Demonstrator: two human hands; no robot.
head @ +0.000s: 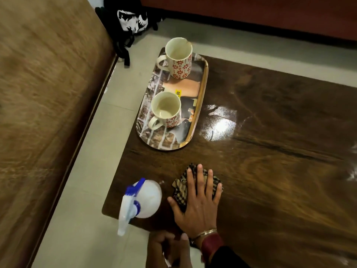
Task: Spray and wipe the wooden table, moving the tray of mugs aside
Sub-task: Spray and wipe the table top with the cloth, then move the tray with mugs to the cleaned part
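The dark wooden table (270, 161) fills the right side of the view. My right hand (199, 206) lies flat, fingers spread, pressing a brown checked cloth (181, 192) onto the table near its front left corner. A white spray bottle (146, 198) with a blue trigger stands just left of the cloth, at the corner. The patterned tray (201, 89) rests along the table's left end and carries two white mugs with red flowers, the far mug (178, 59) and the near mug (166, 110). My left hand (166, 246) is low at the table's front edge, dark and blurred.
A wet shiny patch (220, 122) lies on the wood right of the tray. A brown bed or sofa (44, 93) runs along the left, across a strip of pale floor tiles (92, 171). A black and white bag (133, 22) sits on the floor beyond the tray.
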